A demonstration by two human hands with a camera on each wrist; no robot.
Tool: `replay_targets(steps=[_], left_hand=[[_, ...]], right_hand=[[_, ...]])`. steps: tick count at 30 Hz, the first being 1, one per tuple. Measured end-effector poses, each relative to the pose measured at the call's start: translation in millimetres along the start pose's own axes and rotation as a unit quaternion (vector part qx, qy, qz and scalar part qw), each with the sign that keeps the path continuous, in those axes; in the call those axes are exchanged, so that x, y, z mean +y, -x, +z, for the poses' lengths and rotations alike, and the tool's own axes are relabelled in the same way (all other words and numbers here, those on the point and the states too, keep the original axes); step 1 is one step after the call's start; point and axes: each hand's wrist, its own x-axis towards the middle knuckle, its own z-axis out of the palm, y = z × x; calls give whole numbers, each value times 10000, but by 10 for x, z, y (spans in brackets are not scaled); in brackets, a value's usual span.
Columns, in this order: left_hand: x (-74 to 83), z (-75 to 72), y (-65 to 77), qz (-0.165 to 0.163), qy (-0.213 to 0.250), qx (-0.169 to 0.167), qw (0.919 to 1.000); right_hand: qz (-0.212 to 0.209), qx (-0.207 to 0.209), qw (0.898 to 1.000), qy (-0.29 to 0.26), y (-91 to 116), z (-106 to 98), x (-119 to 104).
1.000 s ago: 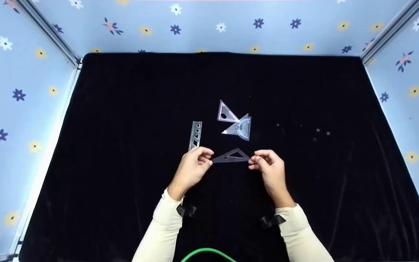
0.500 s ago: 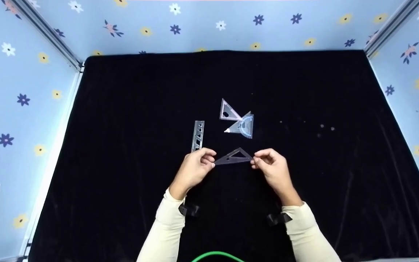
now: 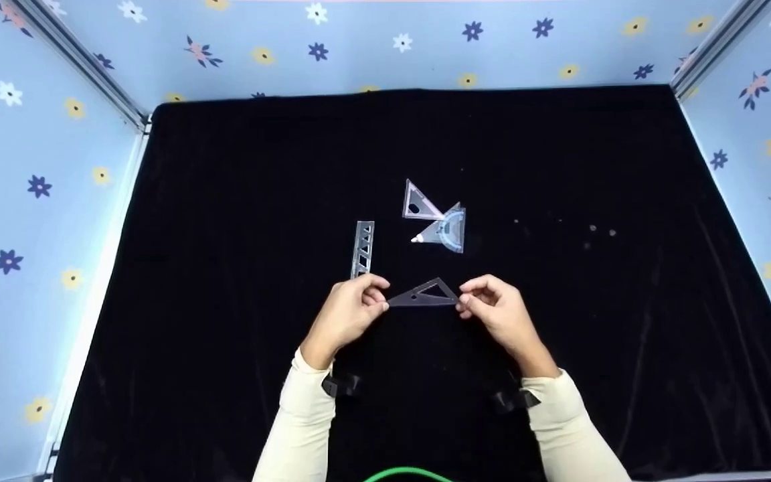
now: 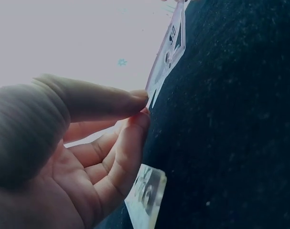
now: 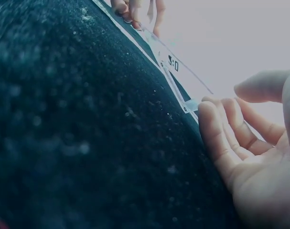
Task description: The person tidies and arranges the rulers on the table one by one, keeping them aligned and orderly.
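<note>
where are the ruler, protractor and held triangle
Ruler [image 3: 358, 249]: head view, solid strip beside the cut-outs
Protractor [image 3: 454, 229]: head view, near its middle
Held triangle [image 3: 425, 301]: head view, solid bar below its triangular cut-out

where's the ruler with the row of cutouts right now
In the head view, the ruler lies on the black cloth, left of the protractor, its near end hidden behind the left hand.

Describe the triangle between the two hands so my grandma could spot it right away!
On the black cloth, find the left hand and right hand. A see-through set square with a triangular window spans the gap between them. Unlike the pink-lined set square farther away, its narrow tip is pinched by the left hand.
</note>
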Motion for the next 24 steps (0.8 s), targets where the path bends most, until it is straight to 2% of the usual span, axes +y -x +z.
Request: replay_targets(steps=[7, 15, 18, 24], left_hand=[[4, -34, 9, -112, -560, -94, 9983], [-2, -40, 38, 250, -1246, -194, 9917], [6, -48, 57, 179, -1427, -241, 9893], [12, -50, 75, 11, -1808, -80, 9835]], right_hand=[[-19, -175, 9997, 148, 3, -7, -4], [137, -119, 9998, 56, -2, 11, 19], [255, -136, 9995, 111, 5, 16, 29], [409, -186, 9976, 527, 15, 19, 10]])
